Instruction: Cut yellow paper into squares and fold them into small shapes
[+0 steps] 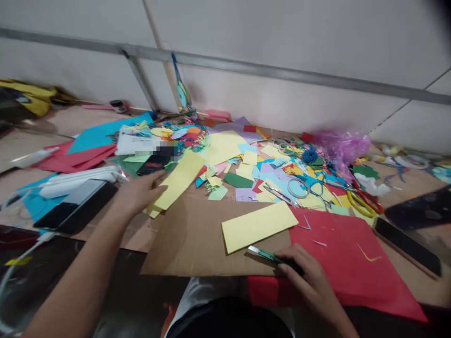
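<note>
My right hand (306, 277) grips a green-bodied craft knife (268, 256) low on the brown cardboard sheet (197, 244), with the blade tip pointing left. A pale yellow paper rectangle (259, 226) lies on the cardboard just beyond the blade, apart from it. My left hand (139, 193) rests with its fingers spread at the edge of a long yellow paper sheet (178, 180). Just beyond those fingers lies a black object (154, 164), partly hidden by paper. A red paper sheet (352, 263) lies to the right, under my right wrist.
Coloured paper scraps (246, 173) cover the table's middle. Yellow-handled scissors (361, 204), a blue yarn ball (310, 156) and purple cellophane (341, 150) lie at the right. A tablet (75, 206) lies at the left, a black phone (407, 246) at the right edge, and a wall behind.
</note>
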Tool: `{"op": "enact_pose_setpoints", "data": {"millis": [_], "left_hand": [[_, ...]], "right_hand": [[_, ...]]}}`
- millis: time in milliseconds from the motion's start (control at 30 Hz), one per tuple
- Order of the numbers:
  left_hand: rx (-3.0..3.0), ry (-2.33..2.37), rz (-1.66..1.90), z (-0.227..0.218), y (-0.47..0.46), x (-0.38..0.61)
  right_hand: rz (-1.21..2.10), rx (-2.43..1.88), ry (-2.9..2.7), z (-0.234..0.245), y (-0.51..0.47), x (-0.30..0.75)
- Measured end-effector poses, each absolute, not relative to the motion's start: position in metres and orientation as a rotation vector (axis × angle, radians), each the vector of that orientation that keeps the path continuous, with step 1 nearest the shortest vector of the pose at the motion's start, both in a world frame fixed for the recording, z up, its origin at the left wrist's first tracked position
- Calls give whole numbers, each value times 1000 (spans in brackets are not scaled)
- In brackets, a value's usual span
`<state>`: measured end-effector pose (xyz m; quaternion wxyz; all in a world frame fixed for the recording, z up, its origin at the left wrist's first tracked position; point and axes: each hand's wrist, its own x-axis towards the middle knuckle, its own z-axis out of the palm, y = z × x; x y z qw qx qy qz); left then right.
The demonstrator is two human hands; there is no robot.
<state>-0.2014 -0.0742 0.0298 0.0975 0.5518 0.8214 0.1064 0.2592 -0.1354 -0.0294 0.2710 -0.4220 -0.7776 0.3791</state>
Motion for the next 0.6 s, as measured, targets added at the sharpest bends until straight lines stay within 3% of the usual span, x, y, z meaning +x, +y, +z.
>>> {"op": "enact_pose_setpoints", "data": {"millis": [100,200,300,433,600], "left_hand": [[1915,2545,205,38,-74,-176],[2168,2108,373,42,-75,-127],[2342,1701,310,37,-75,-74],[2372,1559,119,25,-75,-33],[2274,1499,200,6,-89,-30]], "right_hand": [[1057,-1132,-2085,-24,-135,256],[1075,-1141,-2075,-20,-135,254],[1073,-1149,-2059,-19,-136,252],[1064,-1132,-2069,-19,-138,254],[985,-1190,-2092,-15,-137,260]]}}
